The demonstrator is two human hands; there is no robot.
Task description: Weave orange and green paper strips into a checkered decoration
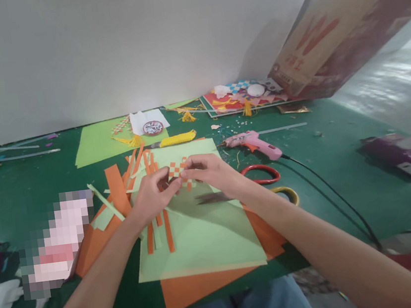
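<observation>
Between my hands is a small woven checker of orange and pale green paper strips (174,168), just above a pale green sheet (204,239). My left hand (154,193) has thumb and fingers curled at the weave's left lower edge. My right hand (211,171) pinches its right side, thumb and forefinger closed on it. Loose orange strips (168,231) lie on the sheet beside my left hand. Scissors with red and yellow handles (259,167) lie under my right wrist, blades on the sheet. Orange paper (203,286) sticks out beneath the green sheet.
A yellow utility knife (178,139) lies behind the sheet. To the right rests a pink glue gun (254,144) with a black cord. A blurred phone (61,241) is at left. Tasselled paper pieces (245,99) and a paper bag (340,32) stand at the back.
</observation>
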